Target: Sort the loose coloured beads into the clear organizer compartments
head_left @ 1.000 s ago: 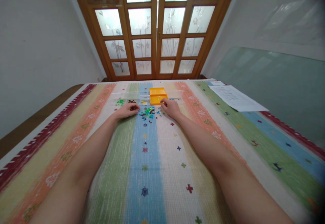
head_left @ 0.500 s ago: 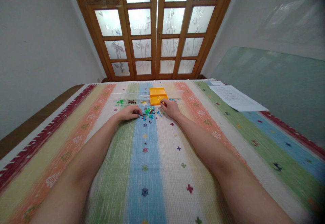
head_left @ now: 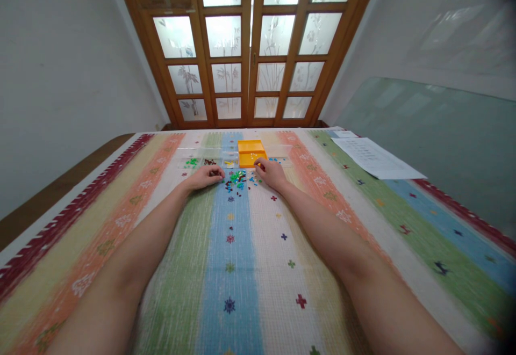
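A loose pile of small coloured pieces (head_left: 237, 179), green, blue, brown and white, lies between my hands. My left hand (head_left: 206, 176) is at the pile's left edge, its fingers curled and drawn together; anything in them is too small to make out. My right hand (head_left: 271, 172) is pinched closed at the near right corner of an open yellow box (head_left: 250, 144), and whatever its fingertips hold is hidden. A few white bits (head_left: 253, 156) lie inside this box. Several small pieces are scattered beside the right fingertips.
Left of the box, a clear compartment tray holds green pieces (head_left: 191, 162), brown pieces (head_left: 210, 162) and yellow pieces (head_left: 229, 163). Blue pieces (head_left: 275, 160) lie in clear plastic to its right. Printed paper sheets (head_left: 373, 156) rest on the striped tablecloth (head_left: 229, 253) at right.
My left hand has drawn back slightly left and away from the pieces. The right hand stays almost in place at the yellow box. The view has shifted a little.
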`<state>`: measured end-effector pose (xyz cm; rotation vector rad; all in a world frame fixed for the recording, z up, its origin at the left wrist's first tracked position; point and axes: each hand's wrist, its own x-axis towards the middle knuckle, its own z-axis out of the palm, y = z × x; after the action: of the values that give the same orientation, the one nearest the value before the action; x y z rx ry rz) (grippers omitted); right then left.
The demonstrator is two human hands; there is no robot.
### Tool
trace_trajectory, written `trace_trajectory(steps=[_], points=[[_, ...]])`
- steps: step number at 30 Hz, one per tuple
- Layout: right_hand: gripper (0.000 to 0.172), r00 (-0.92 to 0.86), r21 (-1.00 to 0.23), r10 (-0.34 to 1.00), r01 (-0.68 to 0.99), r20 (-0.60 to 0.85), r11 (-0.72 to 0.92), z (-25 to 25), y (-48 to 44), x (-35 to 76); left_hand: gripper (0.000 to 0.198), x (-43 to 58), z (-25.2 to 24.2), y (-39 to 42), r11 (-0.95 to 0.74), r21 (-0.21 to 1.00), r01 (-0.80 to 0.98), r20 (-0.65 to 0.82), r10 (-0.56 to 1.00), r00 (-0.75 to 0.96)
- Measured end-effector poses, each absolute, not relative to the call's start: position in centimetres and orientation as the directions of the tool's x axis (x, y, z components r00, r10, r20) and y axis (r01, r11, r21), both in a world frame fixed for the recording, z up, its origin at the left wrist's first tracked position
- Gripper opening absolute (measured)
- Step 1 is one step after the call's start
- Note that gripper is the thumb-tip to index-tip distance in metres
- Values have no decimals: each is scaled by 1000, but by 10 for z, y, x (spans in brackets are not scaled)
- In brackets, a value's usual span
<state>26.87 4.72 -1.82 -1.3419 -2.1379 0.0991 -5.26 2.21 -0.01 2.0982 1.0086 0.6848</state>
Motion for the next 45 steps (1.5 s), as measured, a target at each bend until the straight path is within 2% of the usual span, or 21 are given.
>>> trace_trajectory(steps=[7, 11, 20, 28, 32, 37, 40, 45], points=[[19, -415, -310, 787, 755, 456, 578, -9, 36, 261, 25, -30, -8, 17, -461, 693, 554, 285, 881, 377], [21, -523, -282, 721, 684, 454, 673, -5, 27, 251, 20, -16, -6, 14, -468, 697, 543, 336, 883, 329], [17, -634, -244, 609, 570, 476, 784, -5, 18, 237, 16, 2, -5, 7, -458, 783, 422, 335, 881, 335], [17, -657, -208, 587, 564, 472, 799, -8, 20, 237, 14, 10, -3, 3, -445, 788, 425, 313, 884, 346], [19, -578, -272, 663, 620, 476, 736, -4, 23, 245, 14, 2, -3, 6, -464, 721, 514, 347, 884, 312], [23, -335, -358, 809, 768, 483, 532, -2, 38, 267, 14, -18, -4, 12, -515, 548, 659, 336, 857, 390], [25, -186, -414, 846, 807, 499, 422, -4, 49, 282, 12, -25, -4, 13, -580, 471, 665, 309, 814, 492], [27, 65, -493, 866, 842, 496, 220, -8, 64, 300, 11, -26, -2, 11, -663, 440, 606, 301, 745, 596]])
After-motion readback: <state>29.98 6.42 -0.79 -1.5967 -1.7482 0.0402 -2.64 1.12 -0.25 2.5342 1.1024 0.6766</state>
